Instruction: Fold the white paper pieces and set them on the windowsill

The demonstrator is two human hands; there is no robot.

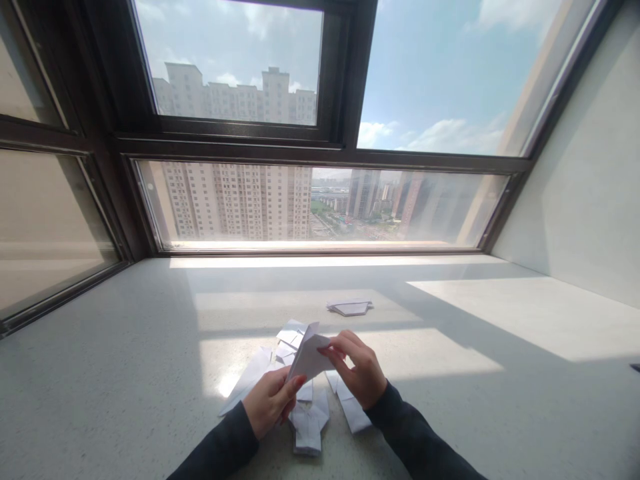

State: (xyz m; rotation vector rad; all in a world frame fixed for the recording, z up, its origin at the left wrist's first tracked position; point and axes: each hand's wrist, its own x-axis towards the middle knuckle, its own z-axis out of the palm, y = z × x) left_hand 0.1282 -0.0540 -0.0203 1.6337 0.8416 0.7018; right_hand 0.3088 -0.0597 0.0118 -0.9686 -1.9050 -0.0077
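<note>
Paper [309, 357], white and creased into a pointed fold, is being pinched above the sill [125, 373] by both hands: the left hand [270, 400] is gripping its lower edge, the right hand [357, 373] its side. Beneath, loose folded pieces [307, 427] are lying overlapped, too jumbled to count. One flat folded piece [350, 307] is sitting apart on the speckled stone.

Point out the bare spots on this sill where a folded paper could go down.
Bare sill right of the right hand, up to the wall; also left of the left hand. Crowded under both hands: a folded paper pile. One folded piece lies nearer the window.
</note>
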